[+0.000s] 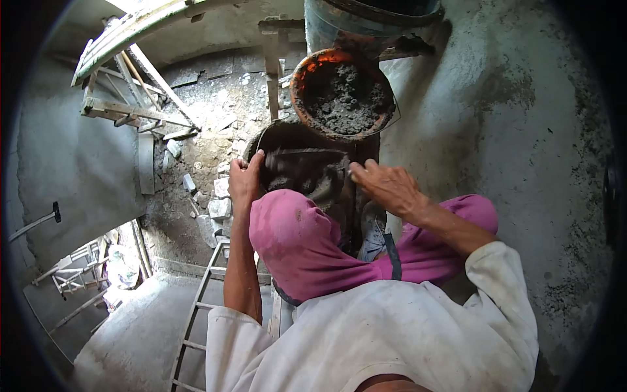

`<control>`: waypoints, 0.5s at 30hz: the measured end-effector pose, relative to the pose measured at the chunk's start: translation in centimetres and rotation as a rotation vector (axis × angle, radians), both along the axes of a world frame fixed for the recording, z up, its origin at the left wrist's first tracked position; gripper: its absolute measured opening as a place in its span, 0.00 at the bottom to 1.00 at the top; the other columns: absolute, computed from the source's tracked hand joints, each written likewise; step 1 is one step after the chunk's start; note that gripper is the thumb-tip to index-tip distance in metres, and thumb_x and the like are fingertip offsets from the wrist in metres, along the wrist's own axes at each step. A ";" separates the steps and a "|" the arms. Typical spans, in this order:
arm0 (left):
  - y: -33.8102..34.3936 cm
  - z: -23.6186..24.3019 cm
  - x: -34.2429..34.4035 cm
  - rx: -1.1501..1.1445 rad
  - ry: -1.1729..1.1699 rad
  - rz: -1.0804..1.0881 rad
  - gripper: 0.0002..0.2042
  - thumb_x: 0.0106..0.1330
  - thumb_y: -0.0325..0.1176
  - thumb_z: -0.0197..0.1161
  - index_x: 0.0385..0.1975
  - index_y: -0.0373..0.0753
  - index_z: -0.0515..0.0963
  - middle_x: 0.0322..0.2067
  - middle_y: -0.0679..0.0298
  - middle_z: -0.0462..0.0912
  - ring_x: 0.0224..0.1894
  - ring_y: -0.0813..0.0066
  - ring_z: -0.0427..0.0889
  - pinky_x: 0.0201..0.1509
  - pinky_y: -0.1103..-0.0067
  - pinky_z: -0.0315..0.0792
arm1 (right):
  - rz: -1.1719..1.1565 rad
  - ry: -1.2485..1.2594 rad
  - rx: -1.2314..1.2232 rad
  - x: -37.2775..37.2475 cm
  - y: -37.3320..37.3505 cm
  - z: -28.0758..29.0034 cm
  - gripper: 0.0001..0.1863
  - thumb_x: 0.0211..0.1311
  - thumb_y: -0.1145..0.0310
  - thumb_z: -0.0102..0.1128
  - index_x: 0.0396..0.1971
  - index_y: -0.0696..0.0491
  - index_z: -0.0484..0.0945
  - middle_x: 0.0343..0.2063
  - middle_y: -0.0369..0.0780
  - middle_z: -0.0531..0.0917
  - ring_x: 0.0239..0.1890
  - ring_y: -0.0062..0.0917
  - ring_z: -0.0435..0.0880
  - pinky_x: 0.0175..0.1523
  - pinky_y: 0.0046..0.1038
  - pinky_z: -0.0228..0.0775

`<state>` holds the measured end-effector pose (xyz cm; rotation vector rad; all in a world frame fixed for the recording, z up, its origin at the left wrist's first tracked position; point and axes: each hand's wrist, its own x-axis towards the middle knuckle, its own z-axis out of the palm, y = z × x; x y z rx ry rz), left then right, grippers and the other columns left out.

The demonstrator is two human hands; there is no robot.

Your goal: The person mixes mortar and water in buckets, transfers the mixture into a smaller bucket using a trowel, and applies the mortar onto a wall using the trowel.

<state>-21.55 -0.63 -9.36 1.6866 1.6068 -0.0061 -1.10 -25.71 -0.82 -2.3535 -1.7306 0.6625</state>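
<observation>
Below me is a dark bucket [261, 136] with grey mortar [284, 183] inside. My left hand [245, 179] is closed on its left rim, thumb up. On the other side, my right hand [386, 187] is closed around the handle of a trowel [307, 151], whose thin blade reaches left across the bucket's mouth and is smeared by motion. Just beyond the bucket, an orange bucket [294, 85] filled with lumpy grey mortar stands tilted toward me. My knees hide the near part of the dark bucket.
A large blue-grey drum [320, 29] stands behind the orange bucket. A ladder [196, 320] lies at lower left, near pale broken blocks [220, 209]. Timber framing [140, 108] stands at upper left. A hammer [39, 223] is at far left. A plastered wall [522, 163] rises on the right.
</observation>
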 end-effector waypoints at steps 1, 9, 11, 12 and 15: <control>-0.1 0.1 0.0 0.009 0.025 -0.019 0.32 0.51 0.65 0.64 0.32 0.35 0.70 0.29 0.55 0.77 0.34 0.60 0.74 0.46 0.69 0.68 | 0.038 -0.061 -0.052 0.1 0.8 -0.1 0.11 0.63 0.66 0.55 0.43 0.50 0.67 0.29 0.45 0.76 0.28 0.41 0.84 0.29 0.41 0.78; -3.2 1.7 0.5 0.070 0.023 0.043 0.31 0.54 0.62 0.64 0.34 0.34 0.70 0.29 0.52 0.76 0.33 0.56 0.74 0.44 0.67 0.69 | 0.004 -0.539 -0.184 13.3 4.2 5.8 0.08 0.62 0.71 0.50 0.40 0.54 0.72 0.33 0.47 0.81 0.33 0.39 0.86 0.33 0.37 0.80; -3.4 2.2 0.8 0.158 0.036 0.012 0.29 0.56 0.60 0.64 0.32 0.34 0.69 0.28 0.52 0.76 0.32 0.55 0.74 0.42 0.66 0.69 | 0.065 -0.717 -0.261 16.4 5.4 2.7 0.11 0.61 0.68 0.55 0.41 0.54 0.69 0.30 0.47 0.80 0.29 0.39 0.84 0.31 0.36 0.77; -3.2 2.4 0.7 0.163 0.029 0.005 0.29 0.56 0.60 0.64 0.32 0.34 0.69 0.28 0.52 0.76 0.32 0.55 0.74 0.42 0.66 0.69 | 0.095 -0.606 -0.258 17.4 6.3 1.6 0.10 0.61 0.69 0.52 0.40 0.56 0.72 0.33 0.49 0.81 0.33 0.40 0.84 0.35 0.38 0.78; -2.8 2.5 1.1 0.087 0.026 0.033 0.27 0.57 0.58 0.63 0.33 0.35 0.70 0.28 0.52 0.77 0.32 0.54 0.75 0.42 0.65 0.68 | 0.064 -0.367 -0.185 18.2 5.5 -4.2 0.12 0.60 0.68 0.50 0.40 0.59 0.74 0.35 0.52 0.83 0.36 0.43 0.85 0.39 0.42 0.78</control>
